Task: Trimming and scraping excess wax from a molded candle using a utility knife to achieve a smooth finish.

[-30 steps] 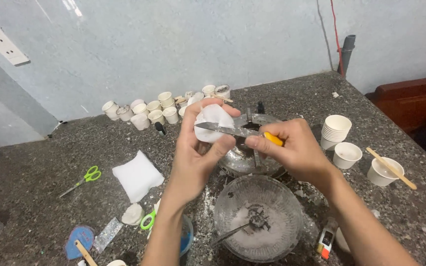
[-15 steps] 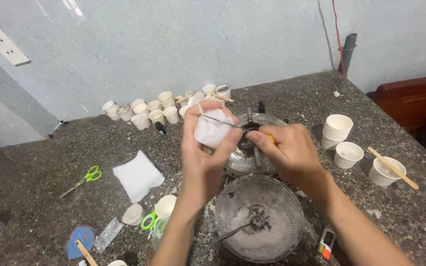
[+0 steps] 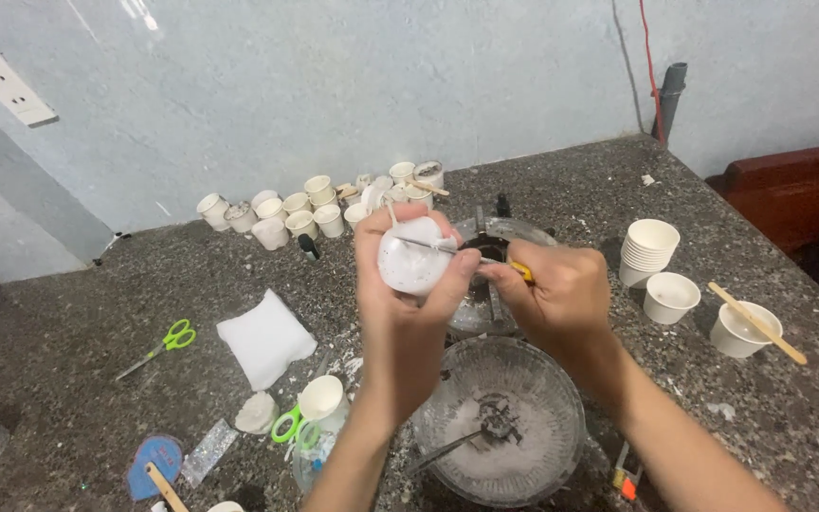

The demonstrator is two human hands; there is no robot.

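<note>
My left hand (image 3: 408,313) grips a small white rounded cup or mould (image 3: 414,258), held up over the counter. My right hand (image 3: 556,299) holds a thin metal tool with a yellow handle (image 3: 521,272); its blade (image 3: 428,246) lies across the top of the white piece. Directly below my hands sits a clear round bowl (image 3: 561,446) with grey powder and a spoon (image 3: 447,450) in it. Behind my hands a second clear dish (image 3: 514,232) is partly hidden.
A row of small white cups (image 3: 305,213) lines the wall. Stacked paper cups (image 3: 648,251), a single cup (image 3: 670,296) and a cup with a wooden stick (image 3: 746,327) stand on the right. Green scissors (image 3: 158,346), a white pad (image 3: 265,338) and another cup (image 3: 322,398) lie left.
Both hands have lifted slightly and drawn closer to me. The white piece has turned in my left hand, and the blade now rests across its top.
</note>
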